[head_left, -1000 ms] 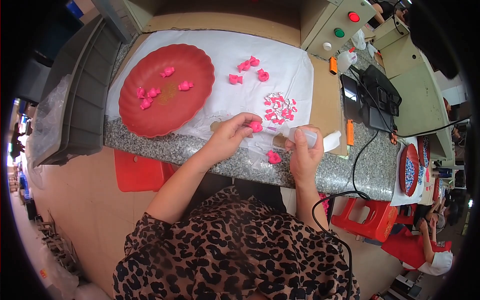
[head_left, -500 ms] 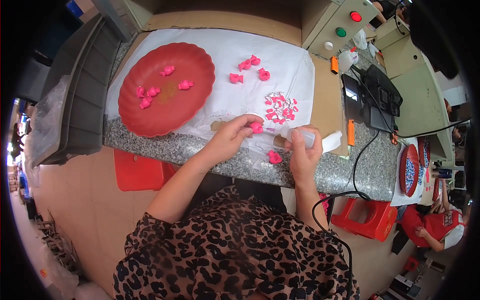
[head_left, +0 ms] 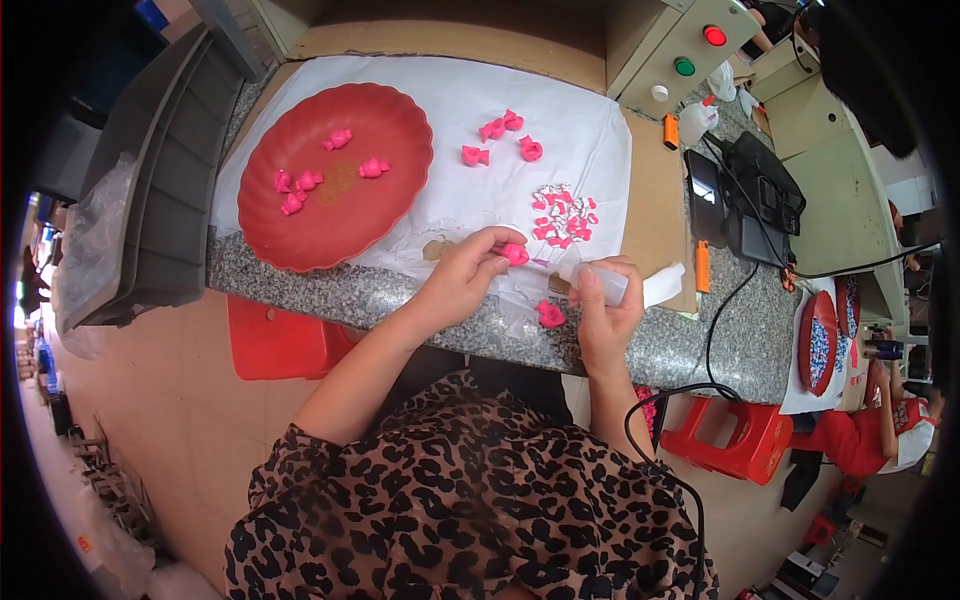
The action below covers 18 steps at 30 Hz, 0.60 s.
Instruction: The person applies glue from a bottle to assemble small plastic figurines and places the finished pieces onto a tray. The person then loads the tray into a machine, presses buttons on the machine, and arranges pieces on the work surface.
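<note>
My left hand (head_left: 462, 280) pinches a small pink figure (head_left: 515, 255) between thumb and fingertips above the front of the white sheet (head_left: 400, 110). In my right hand (head_left: 608, 318) is a translucent squeeze bottle (head_left: 606, 285), its thin purplish nozzle pointing left, close to the figure; I cannot tell whether they touch. Below them, near the counter's front edge, lies another pink piece (head_left: 550, 314). Small pink-and-white pieces (head_left: 565, 216) form a pile beyond my hands. Several pink figures (head_left: 492, 129) stand farther back, and more rest in the red scalloped plate (head_left: 390, 205).
A grey crate (head_left: 150, 190) stands at the left. To the right are an orange tool (head_left: 702, 266), a black pouch (head_left: 765, 180) and a black cable (head_left: 712, 345). Red stools (head_left: 728, 440) are below the counter. A person in red (head_left: 850, 440) sits at far right.
The bottle's nozzle has drawn slightly right of the pink figure. My hands have otherwise barely moved. At far right, the other person has shifted posture.
</note>
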Tool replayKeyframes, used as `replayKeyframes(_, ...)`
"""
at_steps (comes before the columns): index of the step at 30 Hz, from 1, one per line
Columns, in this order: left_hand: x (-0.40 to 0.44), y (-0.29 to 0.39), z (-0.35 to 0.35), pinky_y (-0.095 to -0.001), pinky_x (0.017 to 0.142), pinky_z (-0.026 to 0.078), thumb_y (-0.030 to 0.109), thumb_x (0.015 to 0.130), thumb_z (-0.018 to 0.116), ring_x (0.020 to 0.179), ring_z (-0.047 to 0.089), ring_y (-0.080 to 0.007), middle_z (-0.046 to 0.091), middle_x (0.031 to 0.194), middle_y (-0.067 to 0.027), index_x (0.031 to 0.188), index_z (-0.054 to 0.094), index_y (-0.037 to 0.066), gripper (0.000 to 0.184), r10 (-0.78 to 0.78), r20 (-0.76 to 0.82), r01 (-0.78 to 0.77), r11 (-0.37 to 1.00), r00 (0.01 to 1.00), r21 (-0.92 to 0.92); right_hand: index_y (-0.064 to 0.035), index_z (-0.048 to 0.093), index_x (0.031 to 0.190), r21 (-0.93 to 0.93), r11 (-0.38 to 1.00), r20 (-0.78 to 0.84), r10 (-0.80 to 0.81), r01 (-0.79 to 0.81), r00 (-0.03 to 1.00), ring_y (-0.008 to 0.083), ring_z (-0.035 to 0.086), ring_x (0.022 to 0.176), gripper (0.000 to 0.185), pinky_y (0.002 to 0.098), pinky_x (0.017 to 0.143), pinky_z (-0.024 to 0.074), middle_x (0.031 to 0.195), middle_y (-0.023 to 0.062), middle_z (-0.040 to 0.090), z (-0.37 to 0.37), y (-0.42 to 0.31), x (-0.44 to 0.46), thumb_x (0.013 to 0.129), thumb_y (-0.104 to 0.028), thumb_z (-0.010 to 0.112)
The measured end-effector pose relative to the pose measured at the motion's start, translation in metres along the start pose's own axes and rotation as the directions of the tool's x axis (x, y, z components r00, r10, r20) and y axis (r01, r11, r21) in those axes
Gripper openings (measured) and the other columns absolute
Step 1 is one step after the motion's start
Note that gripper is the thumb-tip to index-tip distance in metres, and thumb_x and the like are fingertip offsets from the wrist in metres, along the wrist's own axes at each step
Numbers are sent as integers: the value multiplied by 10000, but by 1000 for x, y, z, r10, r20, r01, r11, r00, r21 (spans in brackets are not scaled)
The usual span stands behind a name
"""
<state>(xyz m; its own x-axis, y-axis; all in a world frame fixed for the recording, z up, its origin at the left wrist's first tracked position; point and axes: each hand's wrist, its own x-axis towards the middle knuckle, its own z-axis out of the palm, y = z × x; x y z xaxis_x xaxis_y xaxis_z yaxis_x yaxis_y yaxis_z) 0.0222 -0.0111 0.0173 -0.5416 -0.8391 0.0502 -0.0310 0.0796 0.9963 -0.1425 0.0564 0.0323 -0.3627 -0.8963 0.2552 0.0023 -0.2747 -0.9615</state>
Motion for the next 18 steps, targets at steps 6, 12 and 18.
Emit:
replayKeyframes(6,0,-4,1,-284,817,406,-9,818,459,938,508,-168,538,991,-92,1068,478,12,252,3,-20,-3,1000,1000,-17,-5,447,855,-16,1000,-1,-20,20,1000,87,489,611,133,206,531,409,793,54,483,1,-1,-1,808,-48,564)
replayKeyframes(12,0,-3,2,-239,843,376,-5,848,441,948,478,-110,512,994,-43,1076,447,10,228,-15,-14,15,999,1000,-34,-7,442,862,20,1000,-19,22,-22,1000,90,486,594,145,209,519,412,782,54,485,2,0,-1,810,-60,567)
replayKeyframes(18,1,-9,2,-236,838,389,5,854,457,945,479,-109,499,985,-49,1059,429,1,208,-16,-11,15,996,1000,-93,-9,440,860,58,998,-24,31,-29,999,92,481,572,151,210,506,410,764,57,485,3,0,0,814,-73,569)
